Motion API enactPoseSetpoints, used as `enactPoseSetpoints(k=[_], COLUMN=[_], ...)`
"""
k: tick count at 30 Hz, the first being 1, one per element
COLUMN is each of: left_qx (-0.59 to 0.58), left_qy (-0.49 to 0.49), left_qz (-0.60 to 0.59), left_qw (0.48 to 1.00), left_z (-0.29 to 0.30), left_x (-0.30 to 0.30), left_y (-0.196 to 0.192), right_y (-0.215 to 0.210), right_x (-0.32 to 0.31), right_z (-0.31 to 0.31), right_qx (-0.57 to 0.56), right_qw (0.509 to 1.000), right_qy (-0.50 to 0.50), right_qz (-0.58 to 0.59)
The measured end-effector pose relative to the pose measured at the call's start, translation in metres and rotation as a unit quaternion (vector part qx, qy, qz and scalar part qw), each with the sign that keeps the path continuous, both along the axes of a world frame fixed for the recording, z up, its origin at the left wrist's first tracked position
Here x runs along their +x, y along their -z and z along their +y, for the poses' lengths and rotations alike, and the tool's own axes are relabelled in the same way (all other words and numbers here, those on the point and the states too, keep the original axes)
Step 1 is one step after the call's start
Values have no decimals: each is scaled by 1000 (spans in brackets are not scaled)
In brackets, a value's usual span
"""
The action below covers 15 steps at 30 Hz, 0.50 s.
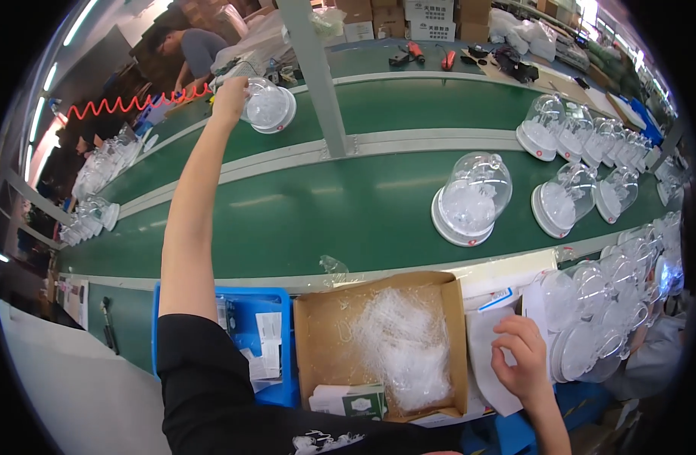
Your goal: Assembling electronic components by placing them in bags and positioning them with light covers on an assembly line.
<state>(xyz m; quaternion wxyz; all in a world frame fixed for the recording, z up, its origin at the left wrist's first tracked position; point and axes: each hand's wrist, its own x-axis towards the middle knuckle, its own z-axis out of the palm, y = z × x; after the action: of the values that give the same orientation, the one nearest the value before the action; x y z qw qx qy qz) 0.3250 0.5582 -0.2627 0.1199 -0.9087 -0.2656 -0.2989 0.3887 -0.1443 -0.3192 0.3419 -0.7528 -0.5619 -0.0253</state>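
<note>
My left arm stretches far forward over the green work surface. At its end my left hand (230,100) is closed on the top of a clear dome (268,106) with a round white base; the dome tilts, its base toward the lower right. Some of its fingertips are hidden. My right hand (521,355) hovers over a white paper sheet (487,360) at the right, its fingers loosely curled and the thumb apart from them. Nothing shows in it. Nearest in front stands another clear dome (473,197) with white shapes inside.
Before me are a blue bin (286,341) with small papers and a cardboard tray (306,303) holding clear plastic wrap (405,349) and cards. More domes (590,303) crowd the right. A metal post (314,76) rises near my left hand. A person (196,53) works at the far left.
</note>
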Motion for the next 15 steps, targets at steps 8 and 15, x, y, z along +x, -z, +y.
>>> enactPoseSetpoints(k=[8, 15], left_qx=[-28, -138], left_qy=[72, 60], left_qz=[-35, -3], left_qw=[996, 989], left_z=[14, 14], left_x=[29, 34], left_y=[42, 87], right_y=[3, 9], right_x=[2, 1], right_z=[10, 22], right_qx=[-24, -29], right_qw=[999, 999], right_qy=[17, -4], right_qz=[13, 21])
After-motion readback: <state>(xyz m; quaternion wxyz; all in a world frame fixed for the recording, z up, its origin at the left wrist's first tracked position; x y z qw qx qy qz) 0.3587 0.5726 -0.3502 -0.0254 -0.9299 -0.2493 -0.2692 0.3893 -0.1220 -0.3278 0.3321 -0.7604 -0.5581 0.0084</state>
